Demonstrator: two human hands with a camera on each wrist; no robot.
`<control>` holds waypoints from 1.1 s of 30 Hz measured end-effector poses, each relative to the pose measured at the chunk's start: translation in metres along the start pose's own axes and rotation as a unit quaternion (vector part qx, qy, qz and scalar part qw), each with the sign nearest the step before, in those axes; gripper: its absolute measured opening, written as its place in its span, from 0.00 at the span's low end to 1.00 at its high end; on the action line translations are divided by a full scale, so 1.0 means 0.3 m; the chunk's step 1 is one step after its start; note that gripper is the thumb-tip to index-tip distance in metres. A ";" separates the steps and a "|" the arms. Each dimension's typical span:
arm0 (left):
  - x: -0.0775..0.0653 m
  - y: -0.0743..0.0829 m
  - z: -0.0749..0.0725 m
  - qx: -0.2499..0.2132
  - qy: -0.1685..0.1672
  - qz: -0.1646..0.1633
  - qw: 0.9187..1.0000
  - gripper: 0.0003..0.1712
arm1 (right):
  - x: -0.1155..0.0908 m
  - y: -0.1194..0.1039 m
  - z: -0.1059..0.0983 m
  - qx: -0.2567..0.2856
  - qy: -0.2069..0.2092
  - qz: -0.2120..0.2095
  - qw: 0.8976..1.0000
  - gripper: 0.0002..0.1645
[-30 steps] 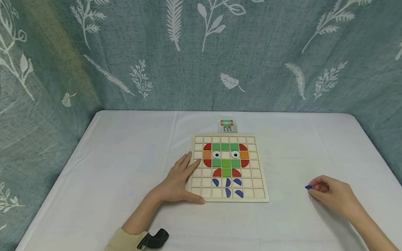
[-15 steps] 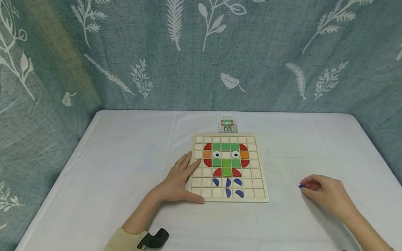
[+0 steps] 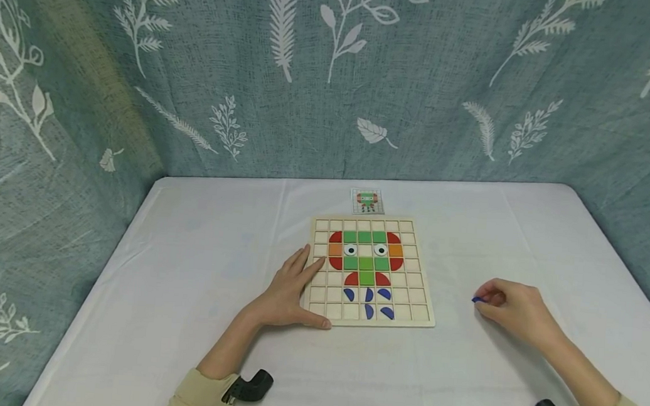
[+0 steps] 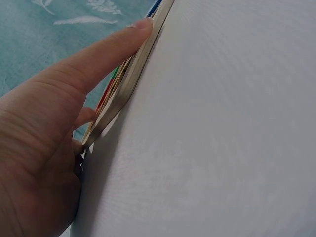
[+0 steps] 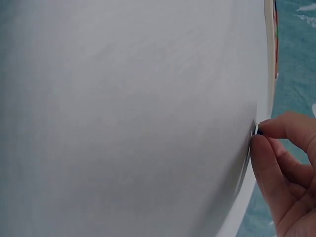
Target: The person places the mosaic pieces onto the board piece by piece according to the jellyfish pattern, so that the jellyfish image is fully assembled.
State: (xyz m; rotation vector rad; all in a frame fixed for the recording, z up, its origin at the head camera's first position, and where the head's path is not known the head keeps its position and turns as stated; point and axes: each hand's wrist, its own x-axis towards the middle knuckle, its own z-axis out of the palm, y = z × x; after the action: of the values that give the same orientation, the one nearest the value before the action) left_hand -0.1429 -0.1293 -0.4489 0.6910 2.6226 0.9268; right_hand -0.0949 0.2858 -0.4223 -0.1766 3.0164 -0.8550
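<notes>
A square wooden grid board (image 3: 416,313) lies on the white-covered table, bearing green, red and orange pieces, two eye pieces and several blue half-round pieces (image 3: 369,311) in its lower rows. My left hand (image 3: 284,294) rests at the board's left side, fingers spread and thumb on the front edge; in the left wrist view the thumb (image 4: 113,52) lies straight along the board's rim. To the right of the board, my right hand (image 3: 518,311) pinches a small blue piece (image 3: 477,300) between thumb and fingertips, low over the cloth. Fingertips cover most of that piece.
Behind the board lies a small picture card (image 3: 367,201) with a similar coloured figure. A white cloth (image 3: 215,233) covers the table, and a green-blue curtain (image 3: 307,132) with leaf prints hangs at the back and left. Black wrist devices (image 3: 252,386) sit on both forearms.
My right hand has slid leftward toward the board, carrying the pinched blue piece. The left hand, the board and the pieces on it have stayed put.
</notes>
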 end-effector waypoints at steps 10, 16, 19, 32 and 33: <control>0.000 0.005 -0.004 0.002 -0.001 -0.001 1.000 0.69 | 0.025 -0.048 0.026 0.017 -0.024 0.000 1.000 0.08; 0.000 0.005 -0.004 0.002 -0.001 -0.001 1.000 0.69 | 0.042 -0.069 0.043 0.035 -0.030 -0.012 0.999 0.07; -0.001 0.006 -0.005 0.002 -0.002 -0.001 1.000 0.69 | 0.050 -0.083 0.048 0.067 -0.044 -0.001 0.997 0.08; 0.000 0.008 -0.004 0.002 0.000 0.000 1.000 0.69 | 0.114 -0.238 0.141 0.312 -0.162 0.068 0.934 0.20; 0.000 0.008 -0.003 0.001 -0.001 0.000 1.000 0.69 | 0.117 -0.253 0.151 0.314 -0.168 0.061 0.932 0.19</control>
State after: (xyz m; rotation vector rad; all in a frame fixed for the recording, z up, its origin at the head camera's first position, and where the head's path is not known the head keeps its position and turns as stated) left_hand -0.1425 -0.1281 -0.4465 0.6924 2.6233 0.9229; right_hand -0.1201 0.1941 -0.4203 -0.1112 2.2787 -1.5306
